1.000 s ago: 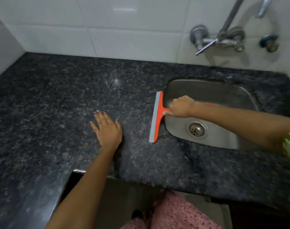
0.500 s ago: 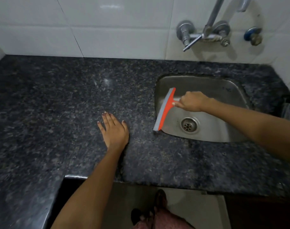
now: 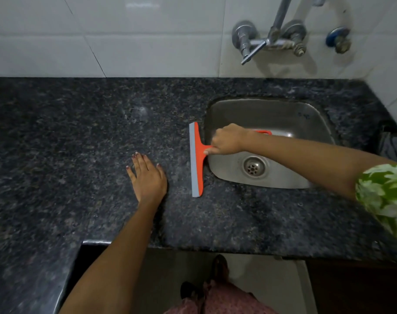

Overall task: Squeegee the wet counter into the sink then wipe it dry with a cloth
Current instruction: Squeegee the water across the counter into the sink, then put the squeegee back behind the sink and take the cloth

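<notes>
An orange squeegee (image 3: 197, 159) with a grey rubber blade lies on the dark granite counter (image 3: 79, 137), just left of the steel sink (image 3: 315, 123). My right hand (image 3: 227, 140) grips its orange handle above the sink's left rim, and the handle's end shows behind my wrist. The blade runs from back to front on the counter. My left hand (image 3: 147, 175) rests flat on the counter with straight fingers, a little left of the blade. No cloth can be made out with certainty.
A metal tap (image 3: 270, 39) with valves is fixed to the white tiled wall above the sink. The drain (image 3: 254, 166) sits near the sink's front. A dark object (image 3: 392, 146) lies at the counter's right edge. The counter's front edge steps back at the lower left.
The squeegee was tilted over the sink's left rim half a second ago; it now lies back on the counter left of the sink, blade straight. My left hand has stayed put.
</notes>
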